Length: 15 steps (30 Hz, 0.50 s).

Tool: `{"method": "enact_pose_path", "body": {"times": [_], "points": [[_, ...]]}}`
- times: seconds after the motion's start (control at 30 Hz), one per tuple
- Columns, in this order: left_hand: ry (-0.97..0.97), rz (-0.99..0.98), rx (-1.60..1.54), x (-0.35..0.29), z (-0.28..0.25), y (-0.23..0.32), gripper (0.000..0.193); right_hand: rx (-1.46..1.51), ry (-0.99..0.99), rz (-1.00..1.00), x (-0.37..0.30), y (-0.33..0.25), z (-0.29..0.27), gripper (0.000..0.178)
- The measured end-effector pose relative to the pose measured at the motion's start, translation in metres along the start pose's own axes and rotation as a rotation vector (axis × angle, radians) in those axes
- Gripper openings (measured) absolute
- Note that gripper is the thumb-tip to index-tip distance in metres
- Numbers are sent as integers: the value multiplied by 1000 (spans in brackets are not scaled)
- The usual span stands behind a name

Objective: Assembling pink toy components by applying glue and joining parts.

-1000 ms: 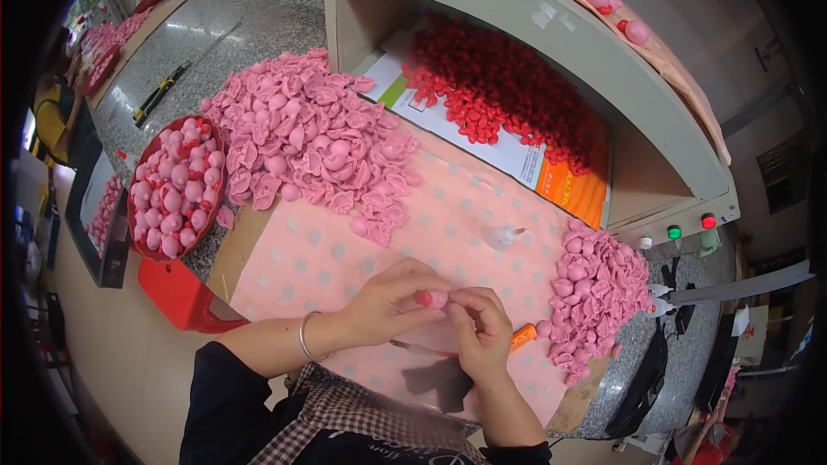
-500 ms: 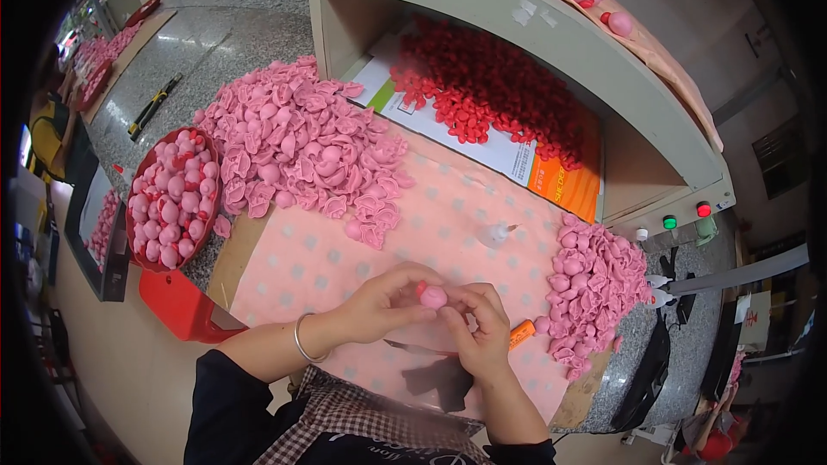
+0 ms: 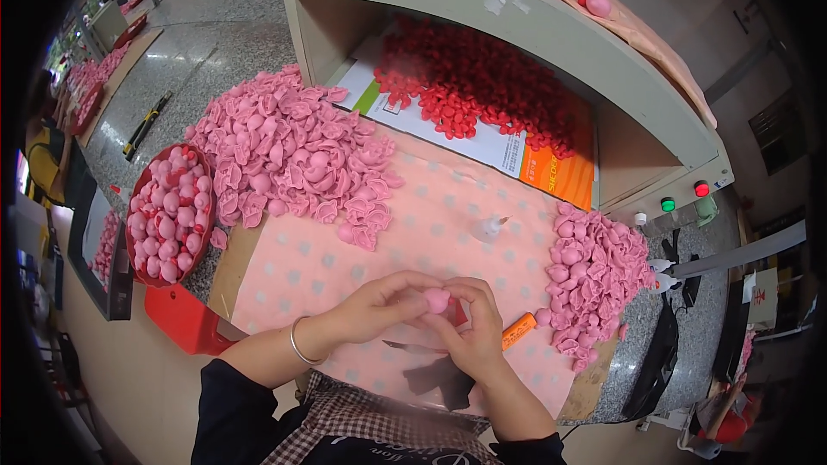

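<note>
Left-hand grip point(image 3: 376, 305), right-hand grip point(image 3: 479, 332), pink ball point(image 3: 437, 300) held between them

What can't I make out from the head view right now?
- Underside of the pink ball: head view, hidden by left hand and right hand.
- Back of the red pile: head view, dark inside the box.
- Details of the yellow-clad worker: head view, too small.

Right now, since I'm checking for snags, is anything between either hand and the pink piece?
Nothing visible: the left hand and right hand both hold the pink piece at their fingertips. The white bottle stands beyond, clear of both.
</note>
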State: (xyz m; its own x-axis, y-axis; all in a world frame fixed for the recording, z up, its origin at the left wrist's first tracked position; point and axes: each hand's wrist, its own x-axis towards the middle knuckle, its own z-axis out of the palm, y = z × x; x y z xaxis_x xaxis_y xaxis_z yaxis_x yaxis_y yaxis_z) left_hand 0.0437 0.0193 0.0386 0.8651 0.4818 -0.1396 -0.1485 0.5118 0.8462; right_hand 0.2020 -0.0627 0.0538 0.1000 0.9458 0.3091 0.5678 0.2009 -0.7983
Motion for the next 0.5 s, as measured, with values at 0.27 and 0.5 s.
{"method": "enact_pose_path", "body": {"times": [0.27, 0.5], "points": [[48, 121, 202, 6, -8, -2, 34, -27, 69, -64, 6, 3, 3, 30], [57, 160, 189, 8, -7, -3, 33, -162, 186, -165, 2, 7, 15, 29]]}}
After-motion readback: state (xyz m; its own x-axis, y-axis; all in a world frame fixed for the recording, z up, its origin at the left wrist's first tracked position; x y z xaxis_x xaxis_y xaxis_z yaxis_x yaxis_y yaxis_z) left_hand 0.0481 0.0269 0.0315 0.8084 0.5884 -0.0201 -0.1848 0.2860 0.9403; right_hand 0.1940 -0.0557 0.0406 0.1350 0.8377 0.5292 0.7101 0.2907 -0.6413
